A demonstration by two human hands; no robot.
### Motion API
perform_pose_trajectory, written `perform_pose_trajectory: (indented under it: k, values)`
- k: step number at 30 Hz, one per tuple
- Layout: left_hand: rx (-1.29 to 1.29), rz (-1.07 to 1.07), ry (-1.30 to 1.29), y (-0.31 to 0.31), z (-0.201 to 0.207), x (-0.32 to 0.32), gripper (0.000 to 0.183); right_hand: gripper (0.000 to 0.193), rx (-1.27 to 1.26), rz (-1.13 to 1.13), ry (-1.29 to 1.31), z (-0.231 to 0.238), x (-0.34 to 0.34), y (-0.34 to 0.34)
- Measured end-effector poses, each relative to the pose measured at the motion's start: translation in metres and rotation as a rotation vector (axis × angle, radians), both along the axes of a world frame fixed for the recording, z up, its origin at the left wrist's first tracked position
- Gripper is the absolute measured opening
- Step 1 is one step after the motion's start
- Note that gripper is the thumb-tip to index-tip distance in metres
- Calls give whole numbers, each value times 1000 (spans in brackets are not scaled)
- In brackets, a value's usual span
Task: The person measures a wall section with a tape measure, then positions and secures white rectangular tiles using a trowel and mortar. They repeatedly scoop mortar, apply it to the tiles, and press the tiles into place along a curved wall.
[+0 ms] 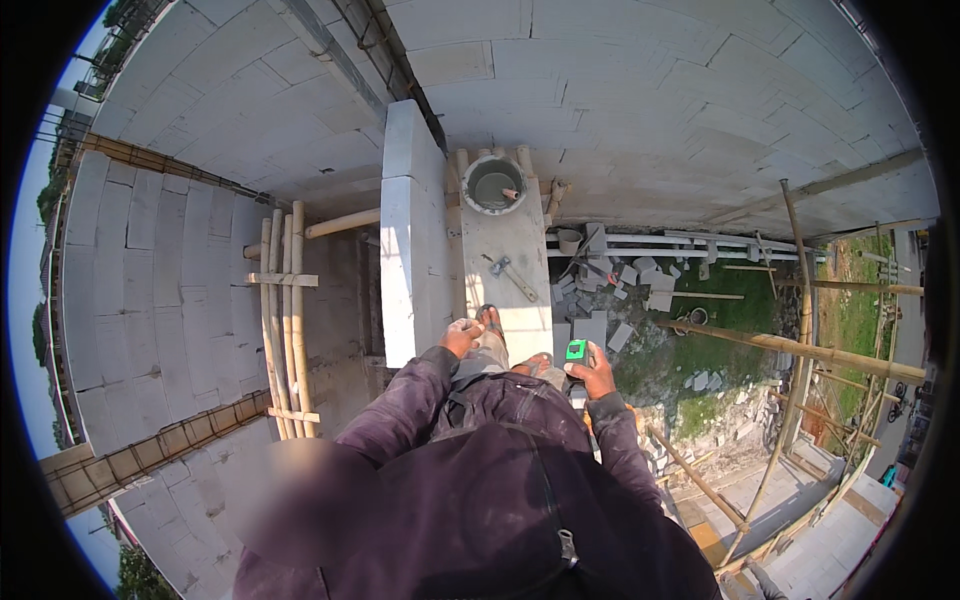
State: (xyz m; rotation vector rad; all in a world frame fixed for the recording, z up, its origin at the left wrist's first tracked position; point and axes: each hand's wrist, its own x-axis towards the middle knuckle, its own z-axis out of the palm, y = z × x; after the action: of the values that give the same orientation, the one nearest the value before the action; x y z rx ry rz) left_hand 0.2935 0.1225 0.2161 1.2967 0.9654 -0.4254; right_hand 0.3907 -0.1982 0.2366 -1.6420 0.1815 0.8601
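Grey-white block wall [412, 230] standing as a narrow upright end, top face bare and dry-looking, flanked by finished block walls on the left and at the far side. Looks well along, judging by the courses already stacked; no fresh mortar visible on the top block, so more laying probably left. Left hand [462, 337] resting on the near top corner of that wall, fingers curled; cannot tell whether anything sits inside them. Right hand [592, 372] closed around a small green device [577, 350], held up just right of the knees, clear of the wall and above the drop. Straight ahead on the pale plank [520, 240]: a hammer [512, 277] lying slantwise, and beyond it a round bucket [493, 183] partly filled with grey mortar, a trowel handle poking out at its right rim.

Little room for moving. Plank narrow, hemmed by the wall on the left and open on the right, with nothing but air beside its edge. Far below on that side: grass, broken block pieces [610, 290] and slanting bamboo poles [800, 350]. Left of the wall, a deep shaft with a bamboo ladder-frame [285, 320] against the blocks. Forward way partly taken up by hammer and bucket; safest footing seems to be the strip just beside the wall, where the sandalled foot [490, 320] stands
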Motion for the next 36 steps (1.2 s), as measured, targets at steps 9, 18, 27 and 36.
perform_pose_trajectory:
  k: [9,18,27,36]
  values:
    - [180,159,234,103,-80,-110,35,80,-307,109,-98,-22,63,87]
    - [1114,-373,30,170,-125,-16,64,95,-610,545,-187,-206,126,196]
    - [1551,-472,-171,337,-271,160,77,94,-807,878,-494,-533,197,290]
    - [1620,-558,-273,382,-287,185,87,84,-759,860,-736,-621,264,339]
